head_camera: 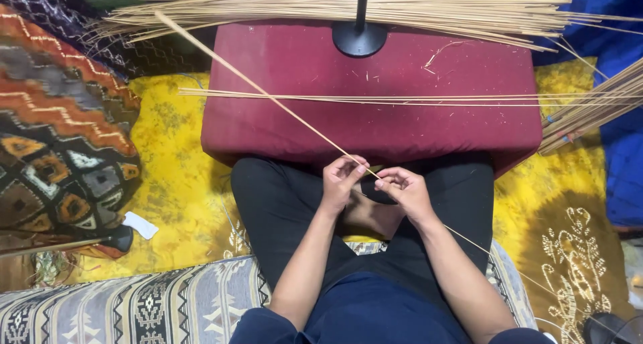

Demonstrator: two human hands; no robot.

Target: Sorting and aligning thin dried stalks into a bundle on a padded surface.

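A maroon cushion [375,109] bears a sheaf of thin sticks [375,6], loose sticks [415,100] and a black stand base [360,39].

Head camera looks steeply down, close above lap.

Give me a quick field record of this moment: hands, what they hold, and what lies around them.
left hand: pinching the long thin stick
right hand: gripping the same stick, close beside the left
stick: runs diagonally up-left across the maroon cushion
on cushion: a few loose sticks lying crosswise; black stand base
far edge: big stick bundle
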